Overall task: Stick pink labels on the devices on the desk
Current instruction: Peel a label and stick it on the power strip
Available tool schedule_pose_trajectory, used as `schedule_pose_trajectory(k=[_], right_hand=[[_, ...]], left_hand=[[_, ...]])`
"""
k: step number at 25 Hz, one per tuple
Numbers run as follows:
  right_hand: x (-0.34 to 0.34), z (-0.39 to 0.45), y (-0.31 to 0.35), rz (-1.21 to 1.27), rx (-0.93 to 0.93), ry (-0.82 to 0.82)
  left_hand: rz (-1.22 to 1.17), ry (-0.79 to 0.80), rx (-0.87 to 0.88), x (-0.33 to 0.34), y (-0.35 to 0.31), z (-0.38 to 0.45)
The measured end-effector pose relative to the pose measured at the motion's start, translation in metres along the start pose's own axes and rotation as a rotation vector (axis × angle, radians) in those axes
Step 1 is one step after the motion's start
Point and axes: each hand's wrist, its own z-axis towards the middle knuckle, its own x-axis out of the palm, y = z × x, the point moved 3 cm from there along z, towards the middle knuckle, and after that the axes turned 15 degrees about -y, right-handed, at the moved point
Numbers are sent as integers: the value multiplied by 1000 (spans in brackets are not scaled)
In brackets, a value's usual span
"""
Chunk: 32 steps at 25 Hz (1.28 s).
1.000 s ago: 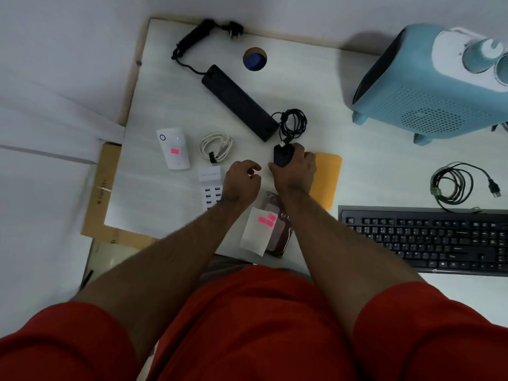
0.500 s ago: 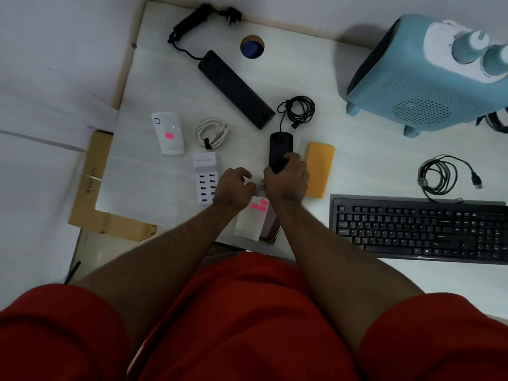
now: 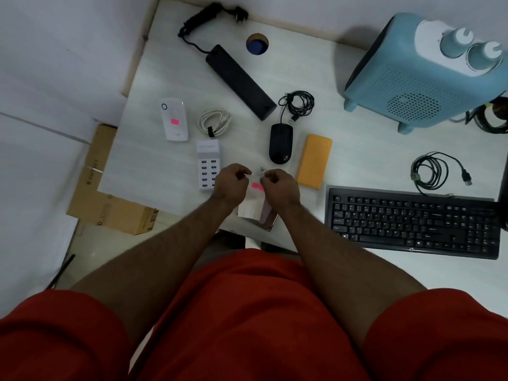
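My left hand (image 3: 232, 184) and my right hand (image 3: 280, 187) meet, fingers curled, over a white label sheet (image 3: 250, 209) near the desk's front edge. A few pink labels (image 3: 257, 186) show between them. The left fingers pinch the sheet's upper edge; the right fingertips curl over the labels, and their grip is hidden. The sheet lies on a bagged hard drive (image 3: 270, 217). A black mouse (image 3: 280, 144) lies free just beyond the hands. A white plug-in device (image 3: 174, 130) at the left carries a pink label (image 3: 174, 121). A white USB charger (image 3: 208, 160) and an orange power bank (image 3: 314, 163) flank the hands.
A black power strip (image 3: 240, 81) lies at the back, with a blue heater (image 3: 426, 75) at the back right. A keyboard (image 3: 412, 224) and a coiled black cable (image 3: 431, 171) lie to the right. A white cable (image 3: 214, 122) and a cardboard box (image 3: 110, 204) are at the left.
My right hand let go of the mouse and drew back to the label sheet. My left hand also came back toward the sheet. The mouse now lies alone on the desk.
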Motion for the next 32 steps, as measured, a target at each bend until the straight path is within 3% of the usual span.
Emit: schedule_pose_trajectory(k=[3, 7, 11, 13, 18, 20, 24, 32], right_hand=[[1, 5, 12, 126, 121, 80], [-2, 9, 36, 594, 445, 193], [-1, 11, 47, 699, 538, 272], [-2, 11, 53, 729, 532, 265], [1, 17, 64, 750, 477, 237], [0, 19, 70, 757, 459, 251], [2, 25, 80, 777, 426, 284], [0, 33, 86, 686, 336, 267]], left_hand=[[-110, -54, -4, -14, -15, 13], [-174, -129, -36, -31, -26, 29], [-210, -171, -77, -36, -36, 36], [-161, -190, -39, -39, -41, 39], [252, -352, 496, -44, -57, 38], [363, -345, 618, -42, -62, 40], [337, -224, 615, -37, -67, 49], [247, -158, 567, -39, -76, 62]])
